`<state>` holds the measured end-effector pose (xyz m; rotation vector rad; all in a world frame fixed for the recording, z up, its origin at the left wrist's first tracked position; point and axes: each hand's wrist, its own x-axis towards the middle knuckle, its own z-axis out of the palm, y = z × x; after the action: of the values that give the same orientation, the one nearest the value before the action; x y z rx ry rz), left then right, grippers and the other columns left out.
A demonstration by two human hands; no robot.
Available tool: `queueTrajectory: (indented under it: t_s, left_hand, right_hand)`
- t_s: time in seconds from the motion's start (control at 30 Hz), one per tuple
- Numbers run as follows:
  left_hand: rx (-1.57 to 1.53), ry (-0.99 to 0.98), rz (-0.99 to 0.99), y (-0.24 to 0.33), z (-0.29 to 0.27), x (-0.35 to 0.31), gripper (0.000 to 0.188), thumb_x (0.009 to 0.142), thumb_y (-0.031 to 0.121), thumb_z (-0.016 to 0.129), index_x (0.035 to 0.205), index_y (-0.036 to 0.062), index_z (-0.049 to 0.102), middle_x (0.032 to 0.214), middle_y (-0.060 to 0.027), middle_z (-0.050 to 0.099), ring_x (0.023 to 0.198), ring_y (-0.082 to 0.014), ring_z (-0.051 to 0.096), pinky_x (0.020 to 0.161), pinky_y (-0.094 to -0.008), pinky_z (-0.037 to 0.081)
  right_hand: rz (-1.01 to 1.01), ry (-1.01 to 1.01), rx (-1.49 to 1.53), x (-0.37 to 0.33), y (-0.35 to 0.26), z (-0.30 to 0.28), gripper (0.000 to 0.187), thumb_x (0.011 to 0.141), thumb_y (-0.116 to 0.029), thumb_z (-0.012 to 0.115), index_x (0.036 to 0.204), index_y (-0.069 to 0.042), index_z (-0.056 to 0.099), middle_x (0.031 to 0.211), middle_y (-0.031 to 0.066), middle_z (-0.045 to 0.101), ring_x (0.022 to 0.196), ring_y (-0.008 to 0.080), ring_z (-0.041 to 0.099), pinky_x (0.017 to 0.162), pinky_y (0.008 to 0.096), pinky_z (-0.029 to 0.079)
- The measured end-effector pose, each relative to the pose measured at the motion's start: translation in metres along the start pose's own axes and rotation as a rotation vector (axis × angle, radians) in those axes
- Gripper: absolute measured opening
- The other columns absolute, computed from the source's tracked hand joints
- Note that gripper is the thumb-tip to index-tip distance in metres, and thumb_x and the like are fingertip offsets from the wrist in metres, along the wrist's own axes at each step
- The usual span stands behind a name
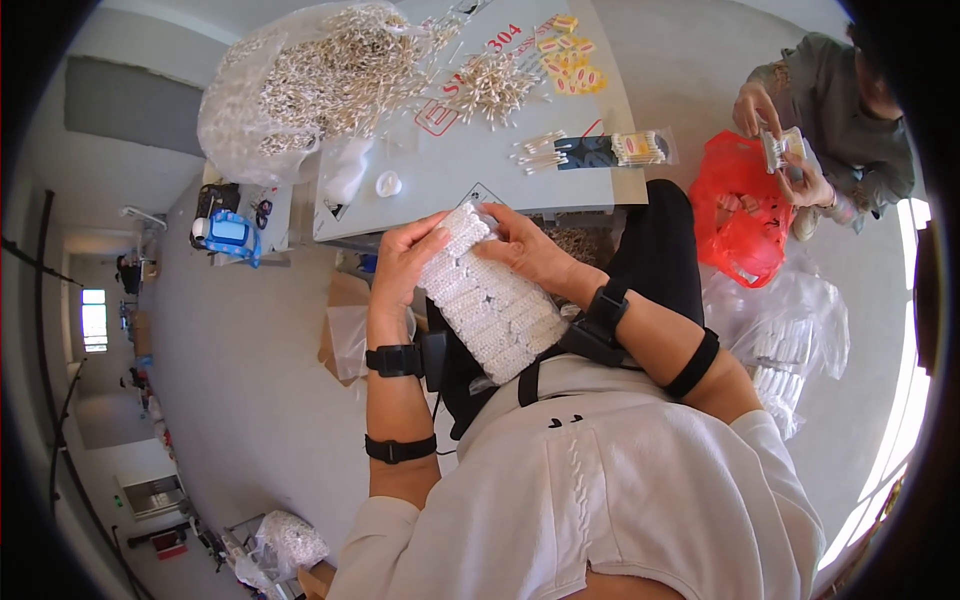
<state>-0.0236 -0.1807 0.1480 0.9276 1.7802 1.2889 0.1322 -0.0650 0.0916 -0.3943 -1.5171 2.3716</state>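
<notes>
A long block of packed cotton swabs (495, 300), its white tips in tight rows, rests tilted across my lap. Clear film shows at its lower end. My left hand (408, 258) grips the upper left edge, the thumb lying over the top corner. From the other side my right hand (528, 248) closes on the upper right edge with bent fingers; its fingertips are partly hidden. Beyond the block, on the white table (440, 185), lie a small round white lid (388, 183) and a rolled white plastic piece (346, 170).
A big clear bag of loose swabs (320, 85) and a swab pile (495, 88) cover the table's far side, with yellow cards (572, 62) and a swab packet (640, 148) on the right. A co-worker's hands (800, 180) hold a packet above a red bag (735, 230).
</notes>
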Motion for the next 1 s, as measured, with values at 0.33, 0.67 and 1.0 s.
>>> queueTrajectory:
  t_s: [0.33, 0.67, 1.0]
  left_hand:
    - [-0.08, 0.054, 0.011, 0.001, 0.003, -0.004, 0.03, 0.082, 0.008, 0.066, 0.11, -0.0024, 0.064, 0.097, -0.0056, 0.067, 0.084, -0.0088, 0.059, 0.078, -0.0216, 0.046]
    - [-0.061, -0.119, -0.073, 0.008, -0.006, -0.002, 0.056, 0.075, 0.019, 0.073, 0.122, -0.0035, 0.054, 0.11, -0.0087, 0.061, 0.096, -0.0133, 0.057, 0.086, -0.0267, 0.044]
    - [-0.019, -0.114, -0.159, 0.018, -0.004, 0.002, 0.055, 0.069, 0.016, 0.076, 0.116, -0.0051, 0.055, 0.106, -0.0099, 0.062, 0.094, -0.0154, 0.058, 0.085, -0.0276, 0.045]
  right_hand:
    - [-0.057, 0.007, -0.025, 0.003, 0.005, 0.0, 0.058, 0.083, -0.016, 0.063, 0.131, 0.004, 0.037, 0.1, 0.0123, 0.057, 0.082, 0.0146, 0.057, 0.072, 0.0263, 0.049]
    - [0.011, -0.103, 0.141, 0.0, 0.008, -0.013, 0.088, 0.07, -0.002, 0.074, 0.142, -0.001, 0.023, 0.116, 0.0138, 0.053, 0.106, 0.0195, 0.052, 0.091, 0.0301, 0.043]
    - [0.175, -0.037, 0.371, 0.001, -0.005, -0.015, 0.087, 0.073, -0.018, 0.077, 0.14, 0.002, 0.025, 0.107, 0.0179, 0.057, 0.099, 0.0219, 0.056, 0.084, 0.0308, 0.045]
